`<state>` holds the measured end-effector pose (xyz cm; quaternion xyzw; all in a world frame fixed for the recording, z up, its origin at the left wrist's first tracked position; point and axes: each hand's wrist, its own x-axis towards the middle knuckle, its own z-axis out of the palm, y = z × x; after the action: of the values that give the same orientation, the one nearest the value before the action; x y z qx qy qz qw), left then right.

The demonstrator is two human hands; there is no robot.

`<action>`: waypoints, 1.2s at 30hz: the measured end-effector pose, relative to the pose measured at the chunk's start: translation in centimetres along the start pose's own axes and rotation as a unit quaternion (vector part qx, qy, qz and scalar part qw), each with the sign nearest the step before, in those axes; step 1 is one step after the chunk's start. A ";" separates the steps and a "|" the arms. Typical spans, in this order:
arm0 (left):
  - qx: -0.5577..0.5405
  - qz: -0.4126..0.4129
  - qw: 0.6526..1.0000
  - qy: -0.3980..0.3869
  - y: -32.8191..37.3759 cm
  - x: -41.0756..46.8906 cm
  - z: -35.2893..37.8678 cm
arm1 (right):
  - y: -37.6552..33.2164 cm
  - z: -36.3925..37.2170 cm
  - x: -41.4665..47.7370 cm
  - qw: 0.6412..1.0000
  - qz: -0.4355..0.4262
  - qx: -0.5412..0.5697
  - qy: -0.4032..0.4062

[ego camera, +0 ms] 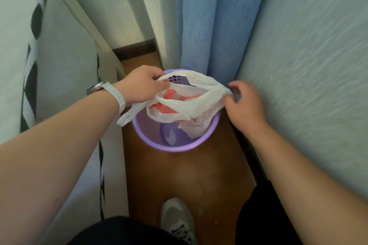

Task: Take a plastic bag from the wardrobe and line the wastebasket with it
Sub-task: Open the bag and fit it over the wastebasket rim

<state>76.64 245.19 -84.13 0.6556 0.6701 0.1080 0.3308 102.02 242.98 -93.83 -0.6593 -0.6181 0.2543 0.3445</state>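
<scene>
One bag (185, 106), red print unreadable, over one basket (175, 147) mid-frame; left hand (143, 85) and right hand (244, 105) each pinch its rim with curled fingers.

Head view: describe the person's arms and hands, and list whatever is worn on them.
The left forearm and right forearm are bare, with no sleeves showing. The left hand has no glove or ring in view; its wrist carries a watch with a white strap and a metallic case. The right hand and its wrist wear nothing.
</scene>
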 end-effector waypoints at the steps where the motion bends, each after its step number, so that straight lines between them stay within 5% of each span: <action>1: -0.010 -0.002 1.000 0.002 0.1 0.0 0.1 | -1.2 -0.2 -0.2 0.999 -0.046 0.027 -0.010; 6: -0.058 -0.025 0.998 0.009 0.8 -0.1 0.4 | -4.7 0.8 -1.4 0.977 -0.172 -0.031 -0.123; 14: -0.083 0.018 0.996 0.005 1.0 -0.9 0.9 | -3.6 1.5 -0.8 0.981 -0.116 -0.114 -0.109; 19: 0.095 0.054 0.992 -0.058 -0.5 -0.6 1.1 | -1.7 -0.1 0.4 0.998 0.033 -0.043 -0.016; 22: 0.173 0.047 0.983 -0.024 -1.5 -0.1 1.3 | -0.7 -0.9 0.7 0.997 0.080 -0.010 0.012; 30: 0.143 -0.058 0.978 0.138 -2.7 1.4 -1.2 | 1.0 -1.1 1.0 0.989 0.128 0.027 0.068; 36: 0.073 -0.012 0.997 0.031 -1.4 1.2 -1.3 | -1.6 -1.9 0.6 0.975 0.159 0.150 0.038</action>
<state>74.86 246.50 -84.32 0.6665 0.6938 0.0755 0.2622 102.53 243.26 -91.33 -0.6993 -0.4465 0.3702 0.4179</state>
